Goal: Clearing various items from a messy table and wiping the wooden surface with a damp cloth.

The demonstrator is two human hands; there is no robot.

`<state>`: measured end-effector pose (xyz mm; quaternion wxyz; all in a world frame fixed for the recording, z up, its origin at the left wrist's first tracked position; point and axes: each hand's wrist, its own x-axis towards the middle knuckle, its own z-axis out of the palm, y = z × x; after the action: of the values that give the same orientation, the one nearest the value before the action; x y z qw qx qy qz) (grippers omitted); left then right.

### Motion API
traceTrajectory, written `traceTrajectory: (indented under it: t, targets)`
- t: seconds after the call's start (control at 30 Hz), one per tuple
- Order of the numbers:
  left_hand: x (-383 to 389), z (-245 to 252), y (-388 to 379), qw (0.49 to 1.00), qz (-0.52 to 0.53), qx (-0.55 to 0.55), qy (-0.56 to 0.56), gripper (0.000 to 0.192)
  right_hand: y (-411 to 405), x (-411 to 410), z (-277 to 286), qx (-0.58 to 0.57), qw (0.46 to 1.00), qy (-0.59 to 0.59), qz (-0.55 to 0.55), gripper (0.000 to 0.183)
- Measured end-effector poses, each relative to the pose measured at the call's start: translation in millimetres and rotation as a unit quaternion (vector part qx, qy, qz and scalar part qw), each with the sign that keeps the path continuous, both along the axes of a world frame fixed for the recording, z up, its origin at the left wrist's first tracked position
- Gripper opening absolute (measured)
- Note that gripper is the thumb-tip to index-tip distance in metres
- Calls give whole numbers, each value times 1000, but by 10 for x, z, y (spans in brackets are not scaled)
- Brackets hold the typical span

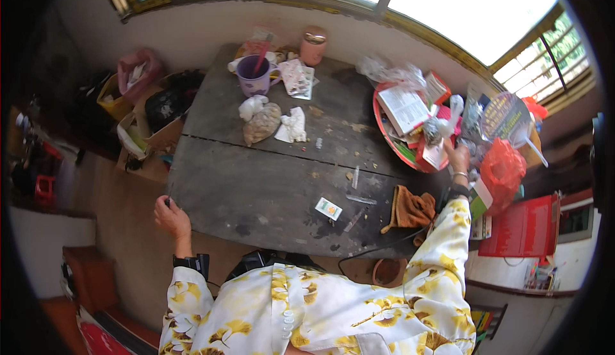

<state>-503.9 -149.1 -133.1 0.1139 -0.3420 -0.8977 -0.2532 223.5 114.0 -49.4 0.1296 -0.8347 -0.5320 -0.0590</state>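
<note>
At the table's left edge, my left hand [174, 219] is closed around a small dark object [167, 202]; a thin tip seems to stick up from it, too small to name. My right hand [459, 157] reaches to the near right rim of a red tray [397, 149]. Its fingertips are by a red-and-white box [434, 155], and I cannot tell whether they grip anything. Heaped in the tray are a white printed box [403, 109], a knotted clear plastic bag [435, 129] and other packets. A brown cloth [412, 208] lies below my right forearm.
The dark wooden table [230, 177] bears a purple mug [253, 77], a pink canister [313, 46], blister packs [299, 78], a tied bag of brown pieces [262, 123], crumpled tissue [293, 125] and a small white packet [328, 208]. A red plastic bag [502, 170] and a hand fan [507, 117] crowd the right.
</note>
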Motion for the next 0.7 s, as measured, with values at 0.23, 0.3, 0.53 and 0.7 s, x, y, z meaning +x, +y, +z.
traceTrajectory:
  t: [0.23, 0.3, 0.53, 0.7]
  targets:
    - [31, 66, -10, 999, -11, 33, 10, 17, 98, -2041, 1164, 250, 930, 6, 270, 29]
    - [32, 89, -14, 999, -16, 40, 8, 17, 220, -2829, 1156, 221, 890, 127, 379, 26]
    - [20, 116, 3, 997, -36, 75, -6, 16, 562, -4707, 460, 33, 853, 212, 476, 43]
    - [15, 49, -11, 996, -33, 83, -11, 16, 739, -5155, 227, -25, 862, 174, 475, 38]
